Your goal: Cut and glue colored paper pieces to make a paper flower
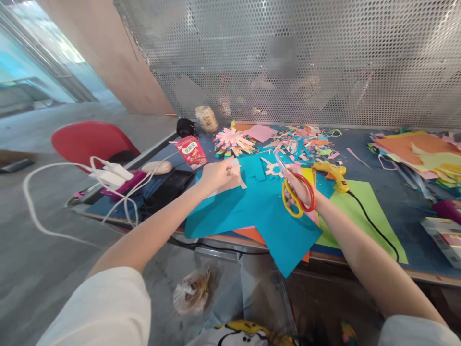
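My left hand (pixel 218 174) is closed on a piece of pale pink paper (pixel 233 180) over the left part of the blue paper (pixel 223 211). My right hand (pixel 300 190) holds scissors (pixel 309 194) with red and yellow handles, the blades pointing up and to the left. Just beyond the blades lies a pale pink cut-out with a fringed edge (pixel 272 168). A layered pink paper flower (pixel 234 140) stands farther back. To the right of my right hand, a yellow glue gun (pixel 333 174) rests at the top of the light green paper (pixel 374 211).
Paper scraps (pixel 304 143) are heaped along the back. A red drink carton (pixel 193 152), a dark phone (pixel 173 190) and a power strip with white cables (pixel 124 185) lie left. Coloured sheets (pixel 406 149) and a box (pixel 442 235) sit right. A perforated metal panel (pixel 223 62) stands behind.
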